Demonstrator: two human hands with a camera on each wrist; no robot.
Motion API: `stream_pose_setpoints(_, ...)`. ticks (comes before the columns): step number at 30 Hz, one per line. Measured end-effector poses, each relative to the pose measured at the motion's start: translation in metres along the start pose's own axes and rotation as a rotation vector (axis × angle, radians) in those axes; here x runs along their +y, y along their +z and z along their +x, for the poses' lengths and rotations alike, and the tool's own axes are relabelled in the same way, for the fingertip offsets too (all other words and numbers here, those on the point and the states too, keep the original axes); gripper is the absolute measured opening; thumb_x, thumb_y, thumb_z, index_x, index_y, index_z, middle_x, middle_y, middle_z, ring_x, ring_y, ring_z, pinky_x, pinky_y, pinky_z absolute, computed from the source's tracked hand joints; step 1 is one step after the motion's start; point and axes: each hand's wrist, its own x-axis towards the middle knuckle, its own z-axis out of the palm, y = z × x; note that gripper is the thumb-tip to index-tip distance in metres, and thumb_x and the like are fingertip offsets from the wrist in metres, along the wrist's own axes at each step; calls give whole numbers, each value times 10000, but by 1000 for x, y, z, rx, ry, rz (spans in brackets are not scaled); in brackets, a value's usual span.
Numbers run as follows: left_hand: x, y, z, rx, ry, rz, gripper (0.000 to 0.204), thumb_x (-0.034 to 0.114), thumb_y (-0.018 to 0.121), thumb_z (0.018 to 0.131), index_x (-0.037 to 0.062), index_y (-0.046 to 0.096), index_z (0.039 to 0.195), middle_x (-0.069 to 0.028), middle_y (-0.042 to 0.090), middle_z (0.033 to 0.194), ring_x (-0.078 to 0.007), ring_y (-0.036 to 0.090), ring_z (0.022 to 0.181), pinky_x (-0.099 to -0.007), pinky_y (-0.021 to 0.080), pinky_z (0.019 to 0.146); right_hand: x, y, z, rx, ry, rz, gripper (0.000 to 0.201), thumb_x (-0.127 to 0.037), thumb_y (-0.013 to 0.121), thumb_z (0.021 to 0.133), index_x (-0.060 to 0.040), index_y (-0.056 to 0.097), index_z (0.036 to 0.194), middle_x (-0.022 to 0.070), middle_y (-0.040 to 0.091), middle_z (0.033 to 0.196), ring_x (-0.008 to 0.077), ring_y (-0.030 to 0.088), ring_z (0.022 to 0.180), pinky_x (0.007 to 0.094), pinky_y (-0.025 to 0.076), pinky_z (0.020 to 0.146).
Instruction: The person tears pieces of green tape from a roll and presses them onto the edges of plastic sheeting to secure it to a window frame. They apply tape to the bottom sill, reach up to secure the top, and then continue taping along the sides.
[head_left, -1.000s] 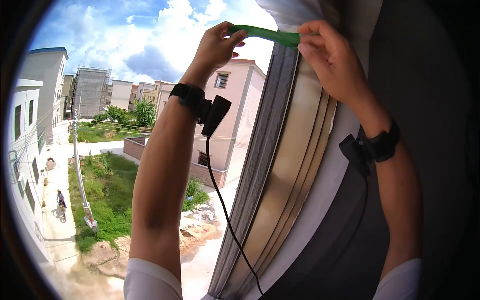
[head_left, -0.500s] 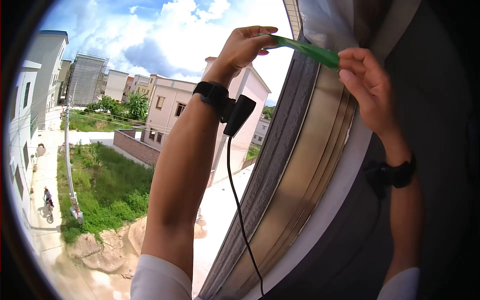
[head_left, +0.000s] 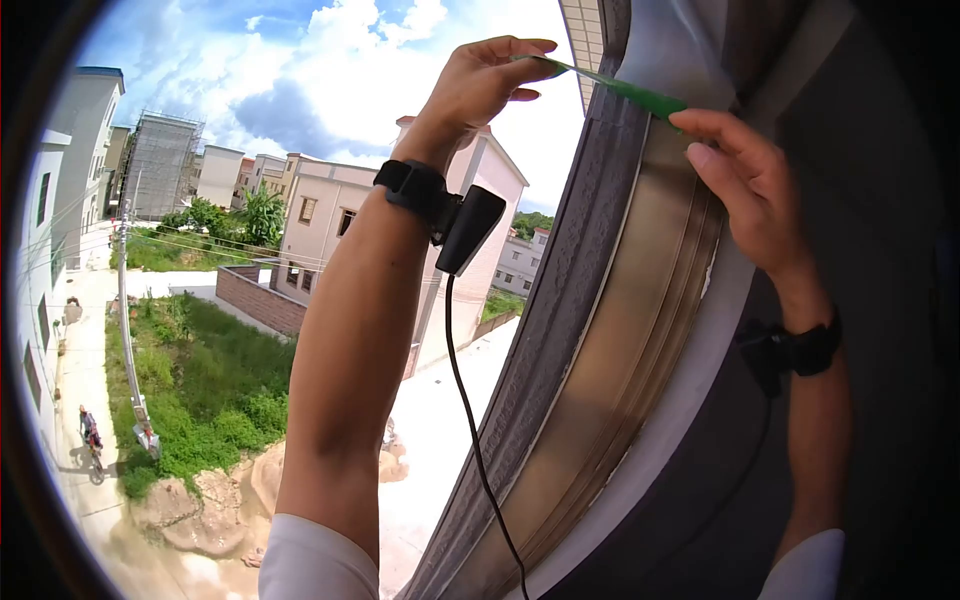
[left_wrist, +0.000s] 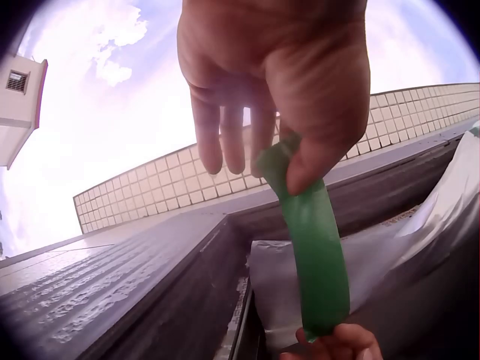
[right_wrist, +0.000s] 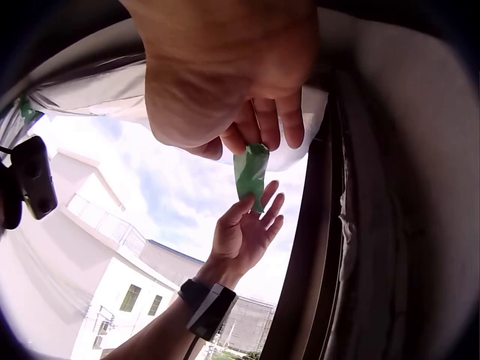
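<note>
A strip of green tape point(head_left: 645, 98) stretches between the two raised hands at the top of the window frame point(head_left: 600, 170). The left hand point(head_left: 478, 92) pinches its left end between thumb and index finger, the other fingers extended. At the other end, the right hand point(head_left: 748, 185) pinches the tape with thumb and fingertips. In the left wrist view the green tape point(left_wrist: 319, 247) hangs from the left thumb, its upper end folded. In the right wrist view the tape point(right_wrist: 251, 174) spans the gap between both hands.
Whitish plastic sheeting point(head_left: 680, 50) hangs at the window's upper corner. A dark cable point(head_left: 470, 420) runs down from the left wrist camera. Outside lie buildings, grass and a road with a rider point(head_left: 90, 432). Another green piece point(right_wrist: 30, 112) sits at the sheeting's far end.
Both hands have shifted right in the head view relative to a second ago, with the tape still between them. The strip is now twisted near the left fingers, and the view has turned slightly.
</note>
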Motion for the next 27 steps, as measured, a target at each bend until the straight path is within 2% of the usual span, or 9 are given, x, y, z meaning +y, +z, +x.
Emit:
stream_pose_setpoints(1,-1,5,1,28,-33,-37,242,221,608,963,28,689,1085,-128,646,1275,-222,625,1136,-394,527,977,2,4,0,10,-54,107,265,-146,578,974,-8,646,1190,83,684,1115,144,620,1077,284,499,883)
stream_pose_setpoints(2,-7,-13,5,44,-40,-86,202,198,566,966,28,674,992,-140,643,1284,-232,607,1173,-406,508,1000,-3,21,16,23,-110,213,282,-157,574,980,-10,644,1211,83,687,1110,140,619,1066,276,489,885)
stream_pose_setpoints(8,-6,23,15,9,-6,-220,152,176,583,940,29,622,944,-192,635,1280,-260,601,1197,-426,498,1004,25,-7,24,11,-52,230,333,-247,573,988,-21,643,1222,78,675,1126,139,617,1022,277,483,896)
stream_pose_setpoints(10,-2,26,19,-6,14,-255,147,174,596,934,28,610,941,-207,625,1289,-272,598,1203,-429,491,1014,26,-8,30,13,-12,244,337,-263,576,986,-26,646,1214,70,673,1123,136,618,1012,279,488,885)
stream_pose_setpoints(12,-2,31,22,-18,57,-449,146,169,632,918,29,596,934,-238,601,1310,-301,590,1209,-438,454,1058,25,-1,36,49,1,362,339,-278,576,984,-35,645,1210,47,668,1091,122,611,984,283,496,851)
stream_pose_setpoints(16,-13,42,22,-30,72,-546,163,170,657,907,27,582,928,-265,571,1334,-319,575,1226,-455,418,1092,32,0,33,31,9,381,340,-271,573,984,-37,639,1221,44,663,1090,120,606,990,292,503,848)
stream_pose_setpoints(19,-18,42,22,-49,72,-633,207,167,657,906,-8,597,999,-255,585,1309,-318,559,1246,-475,400,1108,30,2,36,15,3,346,344,-266,569,983,-34,632,1230,45,663,1100,125,604,1012,296,507,852)
stream_pose_setpoints(24,-24,52,22,47,19,-668,328,135,603,932,-70,578,1186,-224,609,1248,-325,538,1269,-493,393,1120,33,5,42,70,0,303,354,-257,553,981,-25,625,1239,55,660,1113,127,605,1015,299,511,847)
stream_pose_setpoints(27,-23,58,25,97,-5,-655,318,136,557,970,-71,558,1211,-211,609,1248,-319,532,1275,-485,406,1111,36,7,46,71,33,287,363,-247,547,979,-15,614,1249,82,657,1136,141,631,998,292,527,817)
